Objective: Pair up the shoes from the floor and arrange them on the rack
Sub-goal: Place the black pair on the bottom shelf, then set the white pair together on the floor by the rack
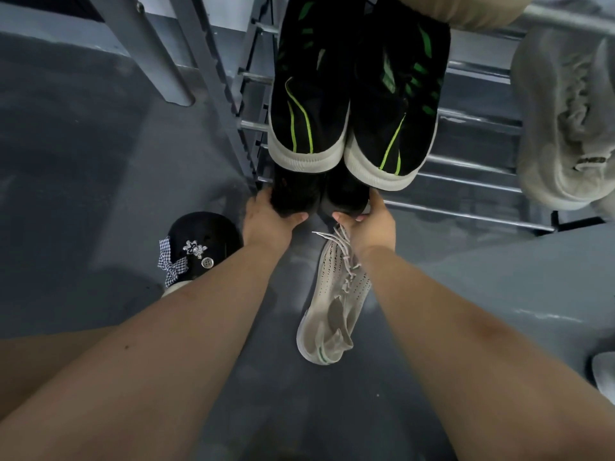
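Grey floor (pixel 83 161) everywhere, with a beige knit sneaker (pixel 332 311) lying loose between the forearms — its laces reach up under the right wrist. Off to the left sits a black clog (pixel 203 241) with a checked bow and charms, partly hidden by the left arm. Further out, the left hand (pixel 266 221) curls its fingers (pixel 298 217) round the heel of one black shoe (pixel 293 194), and the right hand (pixel 372 224) wraps the heel of its mate (pixel 346 194), the two side by side on a low rung of the metal rack (pixel 466 181). They're too dark to make out much. One tier up — black sneakers with green stripes (pixel 352 104), paired. A pale shoe (pixel 565 128) sits at the right, cut off by the frame.
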